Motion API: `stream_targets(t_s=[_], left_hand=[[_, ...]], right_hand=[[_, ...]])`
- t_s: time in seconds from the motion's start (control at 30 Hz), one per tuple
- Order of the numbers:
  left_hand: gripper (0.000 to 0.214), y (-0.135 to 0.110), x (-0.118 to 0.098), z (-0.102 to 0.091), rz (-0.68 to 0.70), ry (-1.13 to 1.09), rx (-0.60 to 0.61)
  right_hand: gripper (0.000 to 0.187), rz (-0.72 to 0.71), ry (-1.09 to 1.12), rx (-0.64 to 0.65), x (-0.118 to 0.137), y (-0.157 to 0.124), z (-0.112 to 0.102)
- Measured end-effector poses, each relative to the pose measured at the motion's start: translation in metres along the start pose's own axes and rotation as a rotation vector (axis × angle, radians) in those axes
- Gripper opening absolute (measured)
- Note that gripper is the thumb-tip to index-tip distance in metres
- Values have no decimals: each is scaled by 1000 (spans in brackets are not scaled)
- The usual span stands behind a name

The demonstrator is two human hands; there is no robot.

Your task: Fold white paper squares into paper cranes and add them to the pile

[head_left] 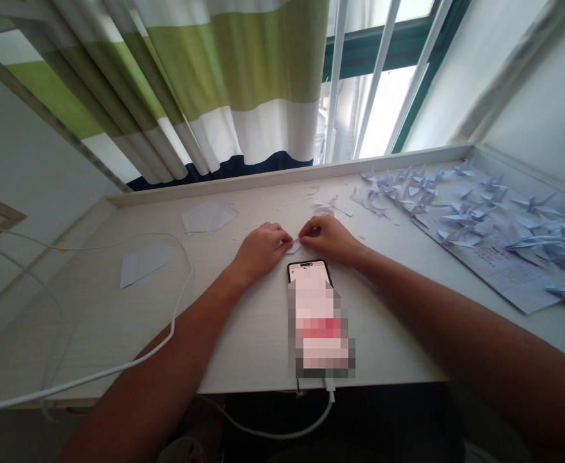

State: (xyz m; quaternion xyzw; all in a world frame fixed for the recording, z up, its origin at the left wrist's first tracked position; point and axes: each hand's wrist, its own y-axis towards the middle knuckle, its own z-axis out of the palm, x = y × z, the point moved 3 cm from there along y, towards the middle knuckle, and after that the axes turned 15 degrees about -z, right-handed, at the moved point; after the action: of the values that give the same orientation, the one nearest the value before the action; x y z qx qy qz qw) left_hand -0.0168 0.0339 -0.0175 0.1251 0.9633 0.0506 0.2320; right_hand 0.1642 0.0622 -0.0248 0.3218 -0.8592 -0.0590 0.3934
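Observation:
Between my two hands lies a small folded piece of white paper [294,246], just beyond the top edge of a phone. My left hand [264,249] pinches its left side with thumb and fingers. From the right, my right hand [328,238] grips the paper's upper right part between thumb and forefinger. Fingers cover much of the paper, so its full shape is hidden. The phone [311,276] lies face up below both hands, its lit screen mostly blurred, with a white charging cable [330,386] plugged into its near end.
Several folded paper cranes [465,218] crowd a printed sheet [499,283] at the right. Loose white sheets [209,217] and another sheet pile [144,263] lie at the left. Paper scraps [333,202] are scattered behind my hands. A white cable [186,289] loops over my left forearm.

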Motion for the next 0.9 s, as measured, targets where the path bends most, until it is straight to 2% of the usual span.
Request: stream_targets(t_s=[0.2, 0.3, 0.53, 0.73, 0.9], left_hand=[[15, -1, 4, 3, 31, -6, -30], [16, -2, 5, 4, 64, -1, -47], [16, -6, -3, 9, 98, 73, -93], [13, -5, -7, 13, 93, 156, -64], [14, -6, -9, 14, 80, 164, -92]], right_hand=[[14, -39, -214, -5, 3, 1, 2], [14, -71, -204, -2, 3, -1, 1], [19, 88, -269, -109, -7, -2, -11], [30, 180, -208, -16, 7, -5, -11], [17, 219, -67, -24, 12, -6, -4]])
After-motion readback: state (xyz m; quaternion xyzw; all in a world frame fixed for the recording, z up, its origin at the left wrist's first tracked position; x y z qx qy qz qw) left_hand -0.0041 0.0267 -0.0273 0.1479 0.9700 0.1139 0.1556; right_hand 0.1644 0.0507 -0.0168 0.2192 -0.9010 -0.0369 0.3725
